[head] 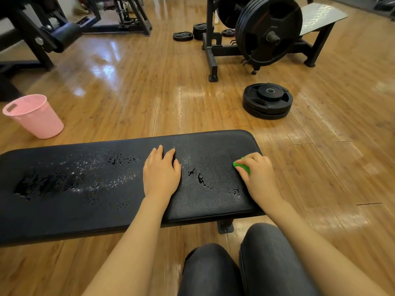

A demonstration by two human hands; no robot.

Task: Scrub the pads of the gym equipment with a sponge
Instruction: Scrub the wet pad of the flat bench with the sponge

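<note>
The right hand (pixel 258 174) is curling its fingers round a green sponge (pixel 242 166) and pressing it onto the black pad (pixel 89 199) of the gym table, close to the pad's right-hand end. The left hand (pixel 161 171) is lying flat on the pad just left of the sponge hand, fingers straight and relaxed, holding nothing.

Wet patches and beads of water are sitting across the middle and left of the pad, and several spots are showing as torn or peeling cover (or possibly just pooled water, it is hard to tell).

The main risk, as I judge it, is the sponge catching a torn edge and lifting more of the cover, if the strokes are running hard across those spots. The flat left hand is bracing on a wet surface, so it could slide if weight is leaning on it. Working so near the right end, the sponge could slip off the edge. Water pushed over the side could be wetting the glossy wooden floor (pixel 149 99) where the person is kneeling. The pink bin (pixel 36 118) is standing well apart on the left.
</note>
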